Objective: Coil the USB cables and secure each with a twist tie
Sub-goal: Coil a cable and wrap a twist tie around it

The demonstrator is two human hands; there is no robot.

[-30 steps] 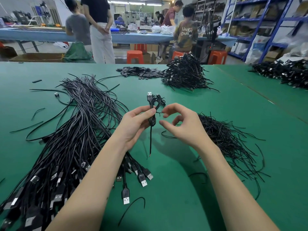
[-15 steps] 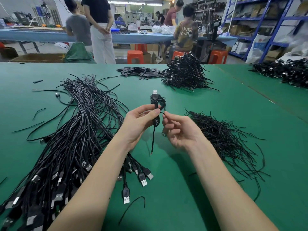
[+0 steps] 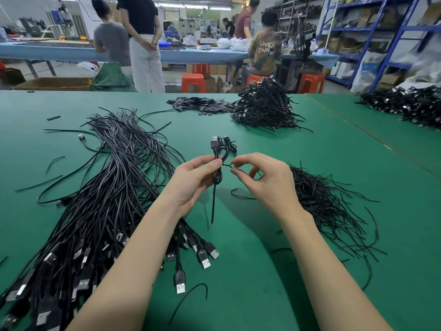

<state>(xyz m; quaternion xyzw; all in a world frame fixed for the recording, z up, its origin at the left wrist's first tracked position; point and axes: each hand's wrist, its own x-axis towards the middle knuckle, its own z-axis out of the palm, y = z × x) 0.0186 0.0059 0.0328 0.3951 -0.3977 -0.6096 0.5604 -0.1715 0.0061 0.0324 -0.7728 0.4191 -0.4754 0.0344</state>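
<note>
Green table (image 3: pixel 262 295), hands (image 3: pixel 238 177) on coiled cable (image 3: pixel 218 161), twist tie (image 3: pixel 228 165).

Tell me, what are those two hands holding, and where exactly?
The left hand grips a coiled USB cable at its middle; the right hand pinches the twist tie's ends beside it.

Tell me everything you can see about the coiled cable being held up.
The coiled cable is thin, black and folded into a narrow upright bundle. Its silver-tipped USB plug points up and a loose tail hangs down. The left hand pinches its middle; the right hand pinches a black twist tie wrapped there, above the green table.
</note>
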